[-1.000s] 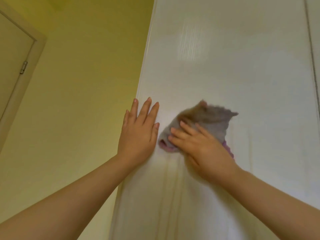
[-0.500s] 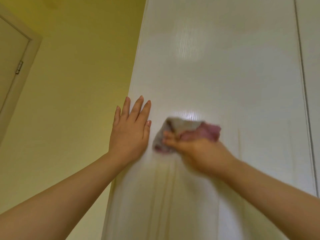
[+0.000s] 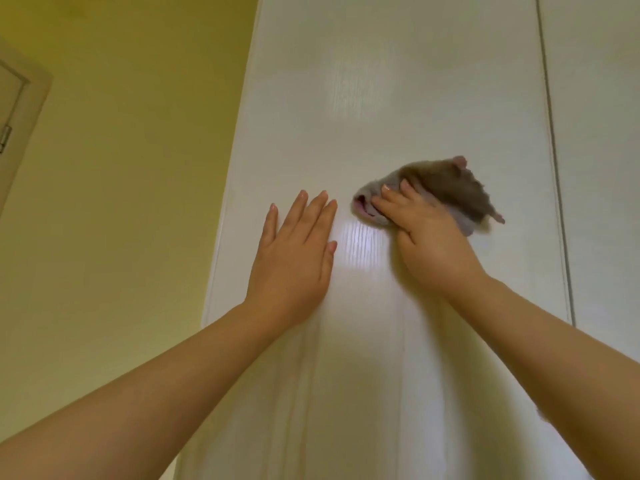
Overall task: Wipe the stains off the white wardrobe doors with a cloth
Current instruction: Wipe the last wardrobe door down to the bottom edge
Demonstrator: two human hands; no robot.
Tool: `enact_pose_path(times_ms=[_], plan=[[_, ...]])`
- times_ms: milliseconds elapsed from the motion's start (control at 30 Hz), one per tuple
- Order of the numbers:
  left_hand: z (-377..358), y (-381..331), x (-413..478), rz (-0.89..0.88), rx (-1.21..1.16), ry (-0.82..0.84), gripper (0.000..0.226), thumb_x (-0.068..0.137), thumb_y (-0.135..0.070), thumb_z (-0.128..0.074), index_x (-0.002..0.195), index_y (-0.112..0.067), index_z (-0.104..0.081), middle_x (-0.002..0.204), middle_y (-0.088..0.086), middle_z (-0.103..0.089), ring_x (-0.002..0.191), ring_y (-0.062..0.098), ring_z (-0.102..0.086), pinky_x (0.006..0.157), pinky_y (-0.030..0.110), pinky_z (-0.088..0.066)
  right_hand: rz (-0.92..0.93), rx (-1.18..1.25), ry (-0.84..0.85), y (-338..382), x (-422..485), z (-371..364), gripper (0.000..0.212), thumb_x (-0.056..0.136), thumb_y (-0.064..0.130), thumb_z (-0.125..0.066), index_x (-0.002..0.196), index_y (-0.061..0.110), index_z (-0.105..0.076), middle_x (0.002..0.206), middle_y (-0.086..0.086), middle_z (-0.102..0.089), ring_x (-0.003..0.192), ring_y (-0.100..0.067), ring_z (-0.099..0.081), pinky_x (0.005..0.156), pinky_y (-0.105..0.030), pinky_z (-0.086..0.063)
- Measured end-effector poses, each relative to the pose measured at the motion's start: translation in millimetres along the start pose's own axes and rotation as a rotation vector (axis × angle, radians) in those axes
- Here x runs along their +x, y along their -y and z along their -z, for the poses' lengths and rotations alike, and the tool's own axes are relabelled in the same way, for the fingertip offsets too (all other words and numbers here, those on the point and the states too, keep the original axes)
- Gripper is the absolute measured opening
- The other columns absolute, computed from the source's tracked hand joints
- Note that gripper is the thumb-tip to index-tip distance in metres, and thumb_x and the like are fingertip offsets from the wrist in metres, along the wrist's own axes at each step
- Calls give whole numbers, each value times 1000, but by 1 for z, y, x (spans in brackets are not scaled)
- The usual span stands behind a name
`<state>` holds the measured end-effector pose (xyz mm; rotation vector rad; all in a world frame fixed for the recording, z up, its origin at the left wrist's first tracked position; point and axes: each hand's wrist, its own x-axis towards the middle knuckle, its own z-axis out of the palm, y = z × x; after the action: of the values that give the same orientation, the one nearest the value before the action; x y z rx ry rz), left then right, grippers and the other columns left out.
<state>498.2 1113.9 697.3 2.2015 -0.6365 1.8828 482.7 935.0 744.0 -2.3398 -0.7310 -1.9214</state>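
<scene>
Head view: the left hand point(image 3: 294, 251) rests flat, fingers straight, by the left edge of the white wardrobe door point(image 3: 381, 81), probably to steady it, while the right hand point(image 3: 429, 244), fingers laid flat, presses a grey cloth point(image 3: 446, 188) against the door's middle.

Both arms reach forward: left hand point(image 3: 294, 251) flat, fingers straight (little finger slightly spread), right hand point(image 3: 433, 244) palm-down, fingers slightly bent.
</scene>
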Motion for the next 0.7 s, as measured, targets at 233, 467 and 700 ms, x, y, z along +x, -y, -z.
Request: enact_pose_path(times_ms=[233, 467, 700], plan=[[-4, -25, 5, 39, 4, 57, 55, 100, -33, -13, 152, -17, -8, 159, -4, -5, 146, 15, 5, 114, 41, 10, 183, 48, 69, 0, -88, -2, 54, 82, 22, -30, 131, 21, -53, 136, 11, -40, 106, -20, -62, 78, -31, -53], [-8, -43, 7, 34, -20, 53, 65, 93, -43, -4, 151, -16, -15, 159, -2, -13, 147, 17, -3, 114, 41, 10, -43, -50, 14, -15, -60, -6, 56, 76, 3, -30, 126, 3, -55, 130, -14, -55, 128, -33, -43, 108, -26, -13], [-30, -60, 1, -75, 7, 2, 55, 93, -32, -28, 136, -4, -49, 140, 11, -49, 132, 32, -42, 105, 55, -19, -129, 88, -45, -31, -79, 16, 49, 88, 10, -32, 133, 16, -50, 142, 7, -37, 124, -6, -42, 104, -20, -31]])
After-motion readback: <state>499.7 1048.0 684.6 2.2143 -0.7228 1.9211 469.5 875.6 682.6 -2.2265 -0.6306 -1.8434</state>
